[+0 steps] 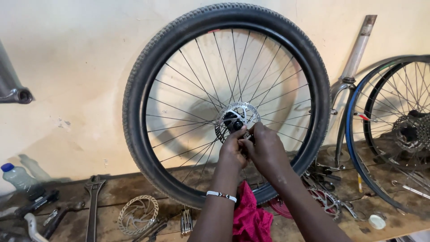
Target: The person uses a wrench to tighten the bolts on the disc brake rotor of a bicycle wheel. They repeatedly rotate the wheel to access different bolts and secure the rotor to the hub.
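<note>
Currently observed:
Wheel (148, 67): upright against wall, frame centre.
Brake disc (242, 110): mounted at hub, centre.
My left hand (233, 150): fingertips pinched at hub below disc.
My right hand (266, 148): curled closed, touching left hand.
Loose disc (138, 215): flat on bench, lower left.

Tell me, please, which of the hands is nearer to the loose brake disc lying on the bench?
Left. The left hand is at the wheel's hub, above and right of the loose brake disc; the right hand sits farther right.

Both arms extended forward; left hand (233, 145), right hand (264, 145) touching, fingers curled.
</note>
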